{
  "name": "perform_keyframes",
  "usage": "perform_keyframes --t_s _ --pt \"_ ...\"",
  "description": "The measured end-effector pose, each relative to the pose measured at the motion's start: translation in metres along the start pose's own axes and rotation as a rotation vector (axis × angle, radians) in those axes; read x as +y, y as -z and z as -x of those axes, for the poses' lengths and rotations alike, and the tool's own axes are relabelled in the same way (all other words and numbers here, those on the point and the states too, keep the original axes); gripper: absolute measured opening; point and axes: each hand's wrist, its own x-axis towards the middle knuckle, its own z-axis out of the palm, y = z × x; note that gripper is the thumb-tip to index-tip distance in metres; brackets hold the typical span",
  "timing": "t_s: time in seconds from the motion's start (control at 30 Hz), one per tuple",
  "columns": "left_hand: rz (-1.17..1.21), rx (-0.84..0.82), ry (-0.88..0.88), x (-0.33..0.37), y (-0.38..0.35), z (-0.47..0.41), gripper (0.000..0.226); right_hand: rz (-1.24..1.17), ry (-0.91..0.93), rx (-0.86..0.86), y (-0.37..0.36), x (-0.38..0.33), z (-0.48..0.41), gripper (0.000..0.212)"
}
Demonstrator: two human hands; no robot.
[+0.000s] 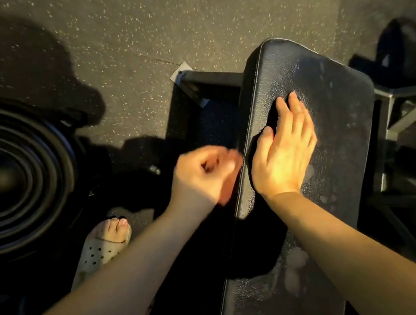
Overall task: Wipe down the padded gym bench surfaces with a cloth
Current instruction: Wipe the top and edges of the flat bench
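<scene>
At 9 o'clock lies a stack of round black weight plates (3,175). Near 7 o'clock is a foot in a pale clog with holes (104,246). It stands on the dark rubber floor with tiny light specks (130,34). At 11 o'clock from the hands, a black metal frame bar with a grey end plate (184,76) sticks out from under the bench. At 2 o'clock sits a dark rounded thing (398,55); I cannot tell what it is. Grey metal bars (409,113) are at 3 o'clock. Nothing lies on the pad in front of the hands.

The long black padded gym bench pad (327,103) runs from 6 o'clock up to about 12 o'clock. Its rounded far end points to 12. A second black pad (276,308) lies below it at 6 o'clock, in the same line. Pale smears show on both.

The right hand (284,157) lies flat on the upper pad with straight fingers. A dark patch is under its fingers; cloth or shadow, I cannot tell. The left hand (204,174) is blurry and curled in a fist just beside the pad's left edge. I see nothing in it.
</scene>
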Motion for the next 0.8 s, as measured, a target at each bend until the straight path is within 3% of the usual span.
perform_keyframes --t_s 0.13,0.3,0.43,0.53,0.7,0.8 --pt "0.07 0.076 -0.096 0.01 -0.016 -0.025 0.013 -0.004 0.003 -0.003 -0.002 0.002 0.0 0.054" --pt "0.005 -0.093 0.209 -0.02 0.011 0.063 0.012 0.019 -0.008 -0.03 0.0 -0.002 -0.001 0.055" --pt "-0.006 -0.015 0.06 -0.005 -0.002 0.0 0.005 0.014 -0.003 -0.023 0.001 -0.002 -0.002 0.055" --pt "0.072 0.053 -0.041 0.007 -0.015 -0.04 0.018 0.01 0.008 -0.014 -0.001 0.0 -0.002 0.056" --pt "-0.023 -0.122 0.181 -0.02 0.01 0.049 0.013 0.012 -0.009 -0.026 0.001 -0.001 -0.001 0.055" --pt "-0.042 -0.102 0.136 -0.017 0.011 0.033 0.011 0.003 -0.002 -0.025 0.0 -0.001 -0.002 0.055"
